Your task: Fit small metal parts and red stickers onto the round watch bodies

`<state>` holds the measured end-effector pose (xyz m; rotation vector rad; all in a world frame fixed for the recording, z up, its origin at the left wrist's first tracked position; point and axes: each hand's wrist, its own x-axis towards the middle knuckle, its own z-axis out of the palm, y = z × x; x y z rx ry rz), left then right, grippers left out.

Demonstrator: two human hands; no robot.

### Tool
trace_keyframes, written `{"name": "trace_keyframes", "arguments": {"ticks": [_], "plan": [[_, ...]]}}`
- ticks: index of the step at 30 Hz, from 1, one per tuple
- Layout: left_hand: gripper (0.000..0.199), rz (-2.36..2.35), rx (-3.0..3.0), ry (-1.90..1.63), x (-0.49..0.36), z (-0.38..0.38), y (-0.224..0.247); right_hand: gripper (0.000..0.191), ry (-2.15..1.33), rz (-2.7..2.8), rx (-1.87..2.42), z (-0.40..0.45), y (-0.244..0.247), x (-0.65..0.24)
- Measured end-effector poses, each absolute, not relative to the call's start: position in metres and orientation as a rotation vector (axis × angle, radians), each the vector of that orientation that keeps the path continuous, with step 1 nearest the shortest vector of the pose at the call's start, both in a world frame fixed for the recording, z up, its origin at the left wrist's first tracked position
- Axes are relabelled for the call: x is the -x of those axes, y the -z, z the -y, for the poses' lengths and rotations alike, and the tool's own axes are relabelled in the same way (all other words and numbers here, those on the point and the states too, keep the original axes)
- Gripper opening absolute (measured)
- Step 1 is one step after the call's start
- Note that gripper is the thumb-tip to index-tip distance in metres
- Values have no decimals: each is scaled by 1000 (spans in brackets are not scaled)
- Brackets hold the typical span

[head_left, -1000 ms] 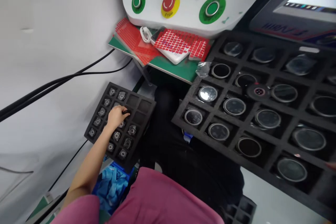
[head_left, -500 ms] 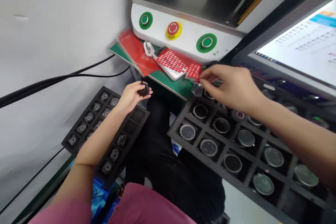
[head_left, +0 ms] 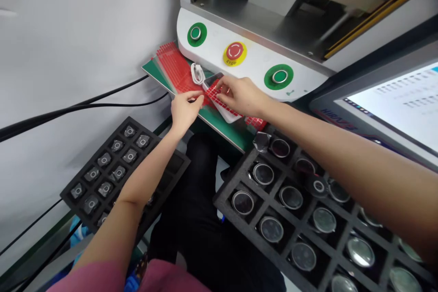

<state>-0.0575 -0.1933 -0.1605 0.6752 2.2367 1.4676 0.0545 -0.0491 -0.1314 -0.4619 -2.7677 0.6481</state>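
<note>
My left hand [head_left: 186, 110] is closed in a pinch at the front edge of the green shelf, beside a red film sheet [head_left: 176, 70]. A sliver of something dark shows between its fingers, too hidden to name. My right hand [head_left: 241, 96] reaches across to the left, its thumb and fingertips pinched over a sheet of small red labels [head_left: 219, 96]. Whether a label is between those fingertips is hidden. The label sheet lies on a white box [head_left: 231, 116] with a dark top. A crumpled clear wrapper [head_left: 262, 141] rests on the right tray's corner.
A black foam tray [head_left: 270, 207] on the right carries several round watch-like pieces, a dark disc [head_left: 319, 185] among them. Another foam tray [head_left: 125, 123] at left holds wrapped pieces. Behind stand a white cable [head_left: 197, 74], a press with a red stop button [head_left: 235, 51], and a monitor [head_left: 400, 96].
My right hand has moved left from the clear wrapper to the red labels. My left hand has moved slightly up and right; the round black piece it held no longer shows clearly. The view has shifted.
</note>
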Motion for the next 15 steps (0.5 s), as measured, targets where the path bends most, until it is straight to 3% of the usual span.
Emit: {"name": "trace_keyframes", "arguments": {"ticks": [9,15], "plan": [[14,-2069,-745,-1518,49,180,162,32,-593,2791,258,45,140,-43],[17,-2328,-927,-1326,45,183,152,30,-356,2867,113,45,139,-48]]}}
